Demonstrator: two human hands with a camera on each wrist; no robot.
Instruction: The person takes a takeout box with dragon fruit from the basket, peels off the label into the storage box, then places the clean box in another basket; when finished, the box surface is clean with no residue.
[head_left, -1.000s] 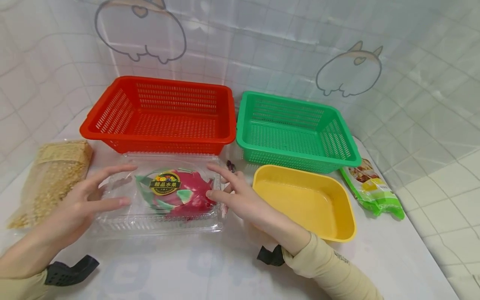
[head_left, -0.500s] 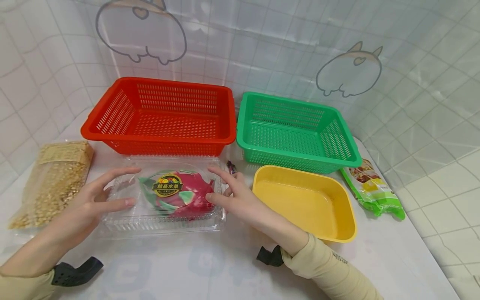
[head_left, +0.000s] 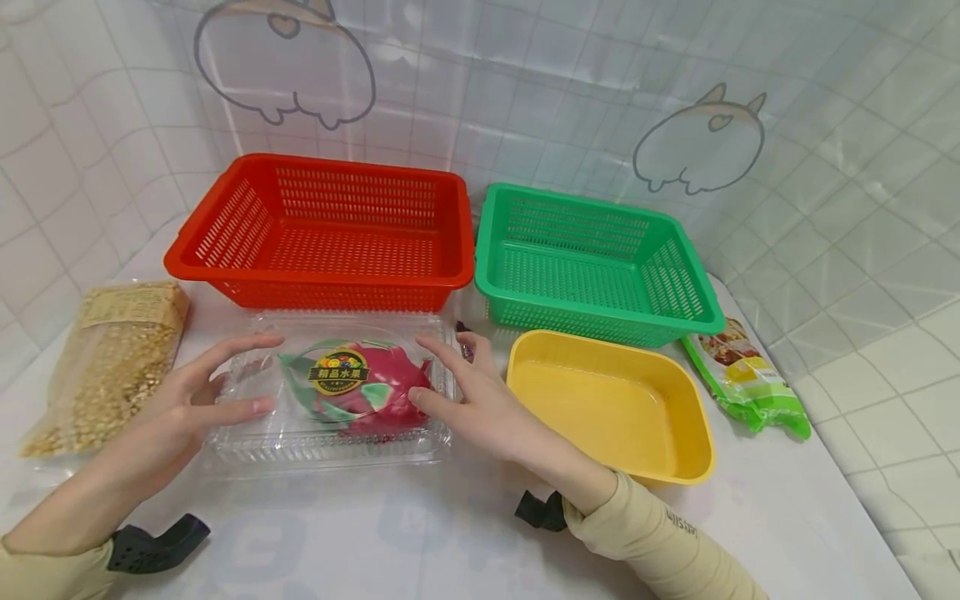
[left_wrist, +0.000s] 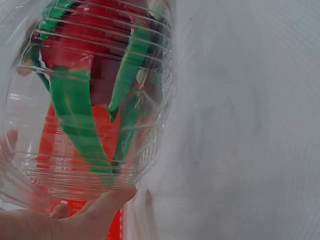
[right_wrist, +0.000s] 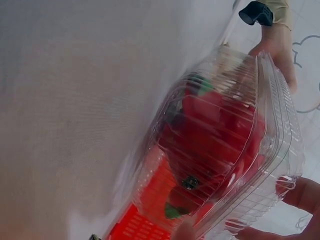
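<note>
A clear plastic clamshell box (head_left: 326,450) with a fruit sticker on its lid holds a red dragon fruit (head_left: 397,375) with green leaf tips. My left hand (head_left: 172,408) grips the box's left end, thumb and index finger spread over the lid. At the opposite end, my right hand (head_left: 480,404) holds it, with thumb and index fingertips on the lid's right edge. The left wrist view has the left thumb (left_wrist: 107,205) against the ribbed end of the box. In the right wrist view, fingertips (right_wrist: 297,192) of the right hand press on the box's side.
Behind the box stands a red basket (head_left: 352,293), with a green basket (head_left: 600,315) to its right. A yellow tub (head_left: 607,408) sits beside my right forearm. Bagged kernels (head_left: 123,358) lie left, a green packet (head_left: 750,379) far right. A small dark-purple item (head_left: 465,343) is behind my right fingers.
The box has shifted slightly right and toward me, my left hand moving right with it. My right hand's fingers have shifted a little; the baskets and tub stay put.
</note>
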